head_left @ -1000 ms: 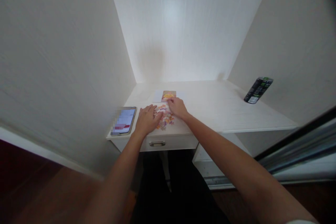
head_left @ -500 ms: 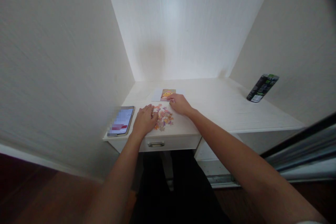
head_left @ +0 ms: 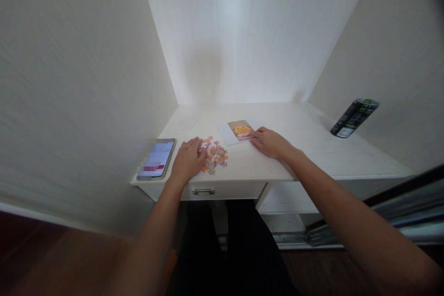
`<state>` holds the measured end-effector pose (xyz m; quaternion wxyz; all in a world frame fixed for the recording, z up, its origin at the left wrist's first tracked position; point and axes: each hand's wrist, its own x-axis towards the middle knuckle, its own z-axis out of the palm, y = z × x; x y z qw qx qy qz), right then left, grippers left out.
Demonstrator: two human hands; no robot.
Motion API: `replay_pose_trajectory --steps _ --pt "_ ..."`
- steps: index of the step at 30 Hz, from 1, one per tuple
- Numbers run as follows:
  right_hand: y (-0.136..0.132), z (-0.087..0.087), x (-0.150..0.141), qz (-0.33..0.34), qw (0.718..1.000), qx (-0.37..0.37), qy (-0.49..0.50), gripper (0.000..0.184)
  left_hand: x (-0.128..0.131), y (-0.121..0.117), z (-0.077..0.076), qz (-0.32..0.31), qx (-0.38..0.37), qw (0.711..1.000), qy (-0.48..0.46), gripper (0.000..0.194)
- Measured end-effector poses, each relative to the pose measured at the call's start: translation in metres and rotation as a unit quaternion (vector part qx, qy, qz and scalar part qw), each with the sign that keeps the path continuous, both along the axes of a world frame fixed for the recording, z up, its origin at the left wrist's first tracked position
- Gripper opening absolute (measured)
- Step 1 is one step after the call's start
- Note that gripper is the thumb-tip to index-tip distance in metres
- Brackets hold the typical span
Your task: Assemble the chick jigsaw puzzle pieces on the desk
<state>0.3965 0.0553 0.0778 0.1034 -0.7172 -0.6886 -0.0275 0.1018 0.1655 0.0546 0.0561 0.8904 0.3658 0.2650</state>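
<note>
- White walls close in on three sides of a small white desk (head_left: 277,166), which sits in an alcove with a drawer handle (head_left: 203,191) showing on its front edge.
- Reaching in from the lower left, the left forearm runs up to the left hand (head_left: 187,163), which lies palm down on the desk with its fingers loosely spread and flat, gripping nothing.
- Its fingertips rest on the left edge of a pile of loose puzzle pieces (head_left: 215,156), small shapes in orange, pink and purple scattered near the front of the desk.
- From the lower right, the right arm stretches diagonally across, wrist low, and ends in the right hand (head_left: 272,142), palm down on the desk.
- That hand's fingertips touch the right edge of a picture card (head_left: 240,130), which shows a yellow figure on an orange and pink ground; whether the fingers pinch the card or only press on it cannot be told.
- Under the card lies a white sheet (head_left: 226,133), just behind the puzzle pieces and tilted to the desk's edge.
- At the desk's left front corner, just beside the left hand, a phone (head_left: 156,164) lies flat with its screen lit.
- Well apart, far to the right, a dark can with green print (head_left: 354,118) stands by the right wall.
</note>
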Motion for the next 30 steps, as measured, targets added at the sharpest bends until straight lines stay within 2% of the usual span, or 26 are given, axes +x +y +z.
replay_pose_trajectory --steps 5,9,12,13,14,16,18,19,21,23,24,26,28,30 --pt "-0.041 -0.012 0.013 -0.057 0.997 0.018 -0.042 0.048 -0.001 0.000 -0.002 -0.005 -0.001 0.999 -0.035 0.042" --pt "-0.072 -0.016 0.011 -0.113 0.992 0.038 -0.052 0.044 -0.004 -0.004 0.014 -0.019 0.027 0.995 -0.095 0.036" --pt "-0.099 -0.017 -0.004 -0.115 0.986 0.109 -0.048 0.038 -0.012 -0.030 0.027 0.005 0.083 0.978 -0.193 0.028" --pt "-0.109 -0.020 -0.015 -0.109 0.980 0.160 -0.036 0.035 -0.015 -0.046 0.026 0.030 0.104 0.964 -0.243 0.026" --pt "-0.120 -0.026 -0.029 -0.108 0.967 0.231 -0.014 0.032 -0.019 -0.064 0.020 0.054 0.116 0.937 -0.325 0.022" --pt "-0.142 -0.050 -0.067 -0.124 0.916 0.378 0.063 0.023 -0.026 -0.105 -0.008 0.073 0.097 0.894 -0.431 0.019" --pt "-0.161 -0.086 -0.114 -0.142 0.877 0.430 0.161 0.015 -0.029 -0.145 -0.052 0.074 0.004 0.901 -0.428 0.012" --pt "-0.168 -0.106 -0.138 -0.159 0.869 0.419 0.210 0.013 -0.028 -0.162 -0.079 0.060 -0.044 0.912 -0.404 0.008" --pt "-0.179 -0.139 -0.179 -0.182 0.876 0.341 0.288 0.014 -0.025 -0.184 -0.132 0.028 -0.169 0.923 -0.344 0.008" --pt "-0.182 -0.155 -0.205 -0.122 0.904 0.265 0.314 0.020 -0.023 -0.190 -0.181 -0.002 -0.316 0.910 -0.269 0.009" --pt "-0.180 -0.155 -0.210 -0.097 0.914 0.251 0.305 0.023 -0.023 -0.188 -0.201 -0.008 -0.385 0.892 -0.236 0.010" --pt "-0.172 -0.141 -0.210 -0.078 0.917 0.275 0.277 0.025 -0.025 -0.178 -0.234 0.024 -0.482 0.854 -0.195 0.014" --pt "-0.159 -0.116 -0.203 -0.067 0.913 0.313 0.252 0.027 -0.026 -0.166 -0.253 0.073 -0.542 0.817 -0.181 0.023" --pt "-0.144 -0.089 -0.195 -0.043 0.911 0.338 0.235 0.027 -0.026 -0.157 -0.263 0.103 -0.580 0.785 -0.189 0.028"
